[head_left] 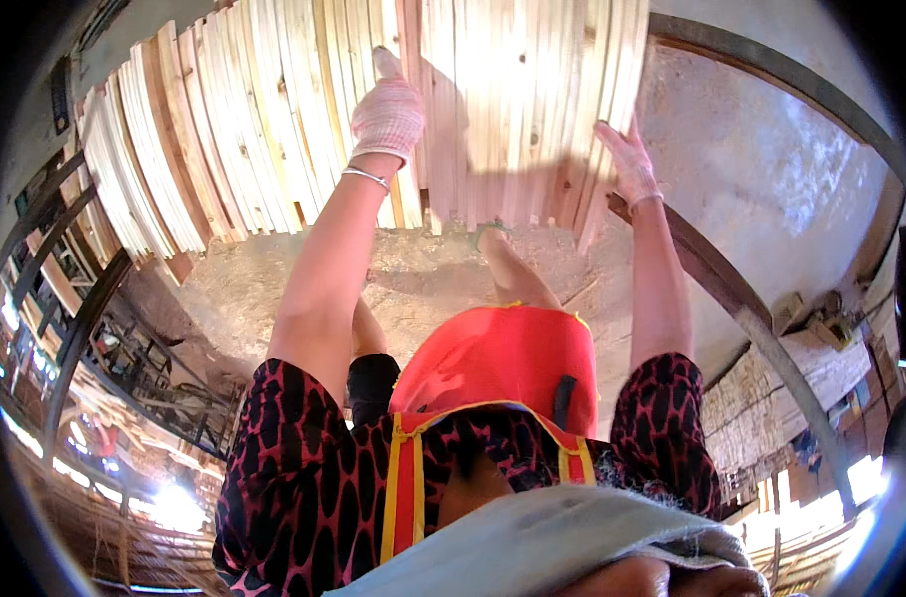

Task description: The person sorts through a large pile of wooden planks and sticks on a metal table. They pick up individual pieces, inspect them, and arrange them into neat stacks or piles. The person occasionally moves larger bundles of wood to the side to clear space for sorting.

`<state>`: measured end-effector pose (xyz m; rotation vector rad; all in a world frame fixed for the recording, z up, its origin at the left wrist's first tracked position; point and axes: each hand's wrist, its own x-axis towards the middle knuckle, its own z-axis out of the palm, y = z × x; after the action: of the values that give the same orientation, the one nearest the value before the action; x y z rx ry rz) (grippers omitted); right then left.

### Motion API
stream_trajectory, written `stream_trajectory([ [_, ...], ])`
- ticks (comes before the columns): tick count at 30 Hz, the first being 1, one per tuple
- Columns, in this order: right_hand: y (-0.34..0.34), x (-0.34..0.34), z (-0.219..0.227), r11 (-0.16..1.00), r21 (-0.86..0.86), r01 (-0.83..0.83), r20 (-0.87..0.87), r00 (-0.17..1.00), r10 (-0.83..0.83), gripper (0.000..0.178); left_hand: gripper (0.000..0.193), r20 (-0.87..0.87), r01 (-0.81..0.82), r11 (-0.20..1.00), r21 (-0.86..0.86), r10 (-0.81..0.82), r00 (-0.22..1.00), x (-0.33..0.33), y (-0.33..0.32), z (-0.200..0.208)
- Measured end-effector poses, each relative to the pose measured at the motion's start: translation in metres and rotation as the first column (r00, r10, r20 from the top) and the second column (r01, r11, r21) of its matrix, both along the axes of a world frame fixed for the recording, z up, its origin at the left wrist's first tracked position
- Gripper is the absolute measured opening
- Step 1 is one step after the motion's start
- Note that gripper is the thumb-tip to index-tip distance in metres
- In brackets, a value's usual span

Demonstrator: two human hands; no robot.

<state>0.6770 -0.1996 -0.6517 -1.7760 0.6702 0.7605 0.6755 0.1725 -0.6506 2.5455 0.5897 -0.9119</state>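
Observation:
Pale wooden strips lie side by side in a broad row across the upper part of the head view. My left hand, in a pinkish-white knitted glove, rests on the strips near the middle; one finger stretches forward along them, and the other fingers are mostly hidden. At the right edge of the row is my right hand, also gloved, with thumb and fingers apart against the outermost strip. Neither hand is wrapped round a strip as far as I can see. A shadow falls over the strips between the hands.
Beneath the near ends of the strips is a dusty brown floor. A dark curved bar runs at the right, with a rough timber block beyond it. Dark metal framework stands at the left. My red apron bulges forward below.

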Motion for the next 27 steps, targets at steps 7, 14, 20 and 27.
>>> stream_trajectory([
  [7, -0.039, -0.009, -0.047, 0.997, 0.053, -0.048, 0.008, 0.999, 0.048, 0.106, 0.074, -0.306, 0.121, 0.993, -0.019, -0.120, 0.944, 0.049, 0.008, 0.019],
  [14, -0.050, -0.012, -0.065, 0.997, 0.075, 0.014, 0.139, 0.990, -0.024, 0.096, 0.081, 0.492, 0.164, 0.881, 0.443, -0.392, 0.777, 0.010, -0.018, -0.061],
  [20, 0.025, -0.026, 0.037, 0.835, -0.544, -0.085, 0.172, 0.963, 0.210, 0.096, 0.091, 0.292, 0.301, 0.919, 0.254, -0.370, 0.882, 0.006, 0.003, -0.035],
  [27, 0.037, -0.219, 0.060, 0.732, -0.389, -0.559, -0.317, 0.828, 0.463, 0.090, 0.080, 0.079, 0.398, 0.917, 0.008, -0.398, 0.914, -0.169, 0.077, 0.020],
])
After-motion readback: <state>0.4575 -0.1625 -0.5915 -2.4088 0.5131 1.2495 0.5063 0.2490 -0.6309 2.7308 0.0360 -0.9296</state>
